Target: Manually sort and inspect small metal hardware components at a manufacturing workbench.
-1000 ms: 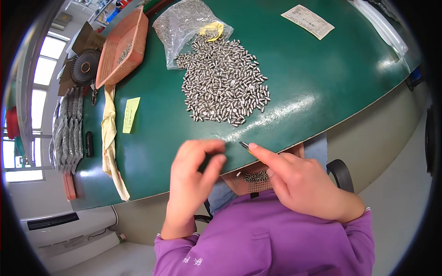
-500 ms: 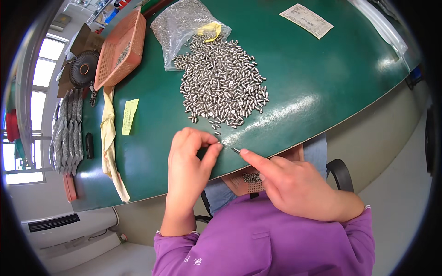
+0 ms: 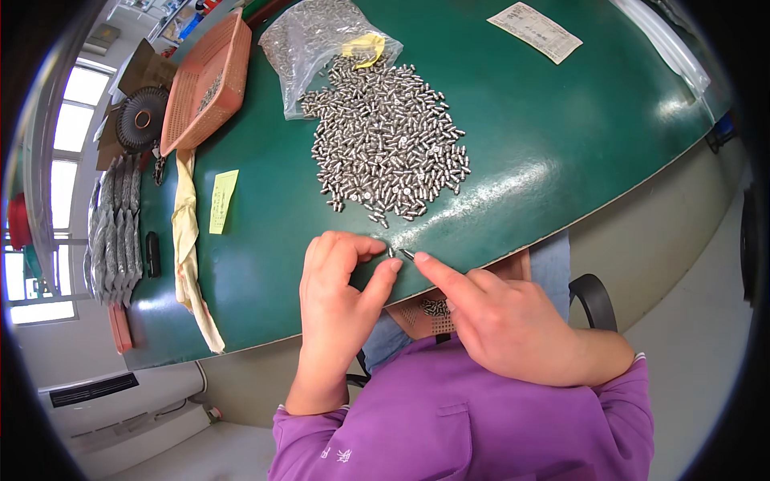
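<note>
At the near edge of the green table (image 3: 265, 272), my left hand (image 3: 333, 276) has its thumb and index fingertips around one small silver metal pin (image 3: 391, 252). My right hand (image 3: 501, 313) is closed, its index finger stretched toward that pin. From under this fingertip sticks the dark tip of a slim tool (image 3: 407, 255), close beside the pin; the rest of the tool is hidden by the hand. Just beyond my hands lies a wide heap of similar bullet-shaped metal pins (image 3: 389, 148), spilling from a clear plastic bag (image 3: 301, 48) with a yellow label.
A pink basket (image 3: 204, 112) with some pins stands at the far left. Nearer are a yellow note (image 3: 223, 200), a cream cloth strip (image 3: 186, 240) and stacked grey packets (image 3: 116, 228). A paper slip (image 3: 536, 32) lies far right. Another pink basket (image 3: 413, 319) sits below the table edge.
My left hand has shifted slightly right and nearer, its thumb and index finger spread a little wider. The pin is now closer to the dark tool tip. My right hand has barely moved.
</note>
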Demonstrator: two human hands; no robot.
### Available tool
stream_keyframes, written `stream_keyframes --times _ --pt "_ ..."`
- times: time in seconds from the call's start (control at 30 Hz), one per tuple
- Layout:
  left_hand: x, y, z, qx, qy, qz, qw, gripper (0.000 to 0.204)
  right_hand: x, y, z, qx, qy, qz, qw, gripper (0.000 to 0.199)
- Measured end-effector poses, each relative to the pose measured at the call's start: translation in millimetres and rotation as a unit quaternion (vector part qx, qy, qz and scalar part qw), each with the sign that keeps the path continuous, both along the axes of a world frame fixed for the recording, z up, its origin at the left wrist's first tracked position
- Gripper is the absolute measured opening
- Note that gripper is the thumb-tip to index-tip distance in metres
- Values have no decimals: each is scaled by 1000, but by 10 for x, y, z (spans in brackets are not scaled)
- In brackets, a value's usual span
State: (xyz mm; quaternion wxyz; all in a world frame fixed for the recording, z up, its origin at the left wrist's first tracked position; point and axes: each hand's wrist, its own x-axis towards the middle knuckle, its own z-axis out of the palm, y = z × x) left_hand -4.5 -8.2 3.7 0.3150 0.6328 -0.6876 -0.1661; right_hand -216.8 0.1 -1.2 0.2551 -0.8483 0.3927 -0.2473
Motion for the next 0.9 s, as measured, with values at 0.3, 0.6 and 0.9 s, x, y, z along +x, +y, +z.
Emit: stream_keyframes --times 0.3,0.6,0.9 --pt "15 24 3 -8 -15 -20 1000 17 -7 11 -10 14 -13 -1 1000 57" --pt "6 13 -15 -9 3 -15 1000 14 10 12 -10 14 -9 -1 1000 56" --pt "15 -4 -31 -26 -13 -27 999 14 11 11 -14 32 -8 8 999 58"
